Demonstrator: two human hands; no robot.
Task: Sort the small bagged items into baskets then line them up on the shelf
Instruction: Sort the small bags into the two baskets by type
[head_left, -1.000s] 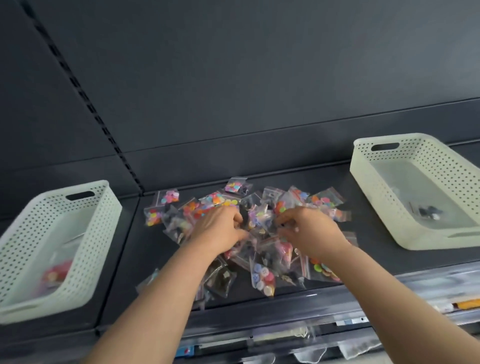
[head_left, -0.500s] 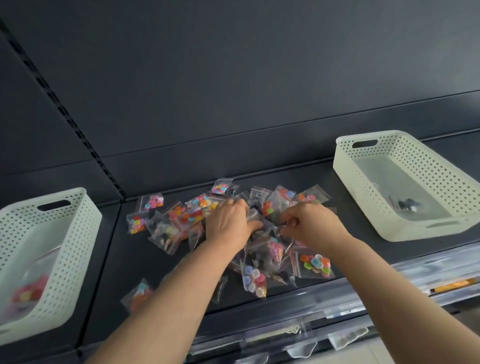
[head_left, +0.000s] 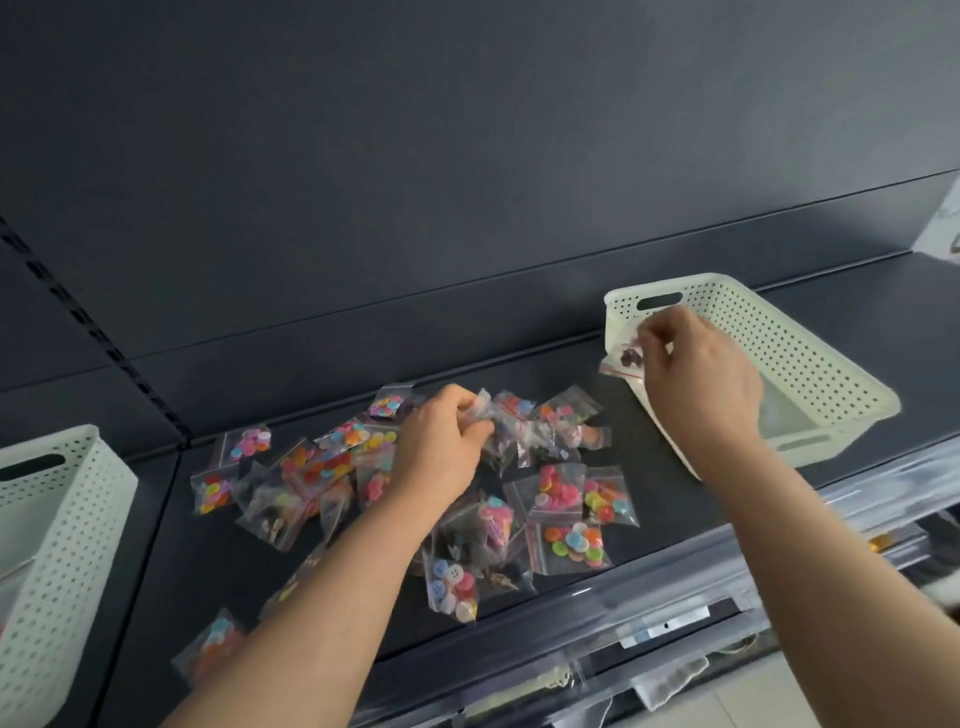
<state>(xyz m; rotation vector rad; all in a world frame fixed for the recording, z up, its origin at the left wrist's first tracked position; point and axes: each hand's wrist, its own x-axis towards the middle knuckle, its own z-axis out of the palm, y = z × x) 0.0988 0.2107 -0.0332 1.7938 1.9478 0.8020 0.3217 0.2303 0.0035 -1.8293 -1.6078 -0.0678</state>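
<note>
Pile of bagged buttons (head_left: 566, 499) on dark shelf (head_left: 208, 561). Left hand (head_left: 441, 447) over pile's middle, fingers (head_left: 475, 427) pinching a clear bag (head_left: 488, 409). Right hand (head_left: 696, 384) right of pile, pinching a dark-item bag (head_left: 623, 359) at right basket (head_left: 810, 353) rim. Left basket (head_left: 62, 545) well left of pile.

Shelf (head_left: 166, 545): button bags (head_left: 558, 488), 2 baskets (head_left: 810, 358)

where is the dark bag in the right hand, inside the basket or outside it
Outside: the right hand pinches the dark bag in front of the left wall of the right basket, not released inside.
</note>
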